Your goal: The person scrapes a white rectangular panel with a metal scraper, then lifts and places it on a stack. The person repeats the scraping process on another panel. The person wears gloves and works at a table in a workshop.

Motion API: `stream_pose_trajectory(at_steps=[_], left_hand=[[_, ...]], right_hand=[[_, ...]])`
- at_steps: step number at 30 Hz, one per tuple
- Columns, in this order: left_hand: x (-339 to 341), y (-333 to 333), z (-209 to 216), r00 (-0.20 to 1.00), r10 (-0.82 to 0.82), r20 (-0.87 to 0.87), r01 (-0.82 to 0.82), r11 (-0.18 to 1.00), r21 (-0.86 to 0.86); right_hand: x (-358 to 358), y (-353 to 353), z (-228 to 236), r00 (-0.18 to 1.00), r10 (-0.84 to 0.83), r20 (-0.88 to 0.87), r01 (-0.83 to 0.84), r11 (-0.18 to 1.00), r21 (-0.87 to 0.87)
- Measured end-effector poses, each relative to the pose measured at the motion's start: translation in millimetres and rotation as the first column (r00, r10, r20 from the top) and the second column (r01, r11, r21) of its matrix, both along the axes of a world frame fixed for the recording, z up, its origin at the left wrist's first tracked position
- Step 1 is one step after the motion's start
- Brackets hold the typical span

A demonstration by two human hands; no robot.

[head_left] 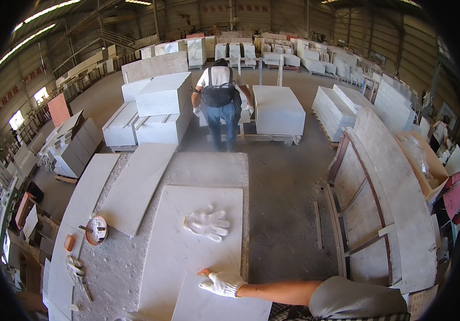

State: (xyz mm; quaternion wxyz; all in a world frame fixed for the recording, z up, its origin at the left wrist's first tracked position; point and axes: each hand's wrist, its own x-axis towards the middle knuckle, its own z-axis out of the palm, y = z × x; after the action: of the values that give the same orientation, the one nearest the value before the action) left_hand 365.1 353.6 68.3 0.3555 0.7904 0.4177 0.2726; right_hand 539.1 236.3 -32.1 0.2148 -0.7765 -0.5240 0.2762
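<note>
White-gloved right hand [220, 284], uncurled, touching slab [214, 304]

I look down a big, dim hall with ribbed walls [366, 40] and thin steel posts [232, 15]. Light comes from bright strips [48, 10] in the roof and from small windows [16, 119] on my left — glaring white. The floor [288, 166] before me is grey and dusty. Pale stacks [278, 109] stand across it — a tall frame [363, 198] leans at my right.
</note>
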Motion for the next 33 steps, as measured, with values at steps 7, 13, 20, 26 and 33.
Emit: stream_pose_trajectory(at_steps=[7, 13, 20, 26, 33], left_hand=[[38, -13, 5, 0.993, -0.008, 0.114, 0.019, 0.995, -0.097], [90, -28, 7, 0.982, 0.027, 0.189, 0.013, 0.978, -0.206], [187, -79, 17, 0.943, 0.15, 0.297, -0.062, 0.956, -0.287], [227, -130, 24, 0.861, 0.353, 0.366, -0.213, 0.904, -0.37], [209, -190, 25, 0.639, 0.639, 0.428, -0.37, 0.743, -0.558]], right_hand=[[25, -5, 61, 0.976, -0.125, -0.179, 0.149, 0.98, 0.129], [96, -42, 113, 0.955, -0.2, -0.22, 0.258, 0.925, 0.278], [260, -144, 99, 0.689, -0.387, -0.613, 0.674, 0.654, 0.344], [399, -271, 46, 0.253, -0.701, -0.667, 0.967, 0.208, 0.148], [492, -431, -75, 0.05, 0.155, -0.987, 0.993, 0.103, 0.067]])
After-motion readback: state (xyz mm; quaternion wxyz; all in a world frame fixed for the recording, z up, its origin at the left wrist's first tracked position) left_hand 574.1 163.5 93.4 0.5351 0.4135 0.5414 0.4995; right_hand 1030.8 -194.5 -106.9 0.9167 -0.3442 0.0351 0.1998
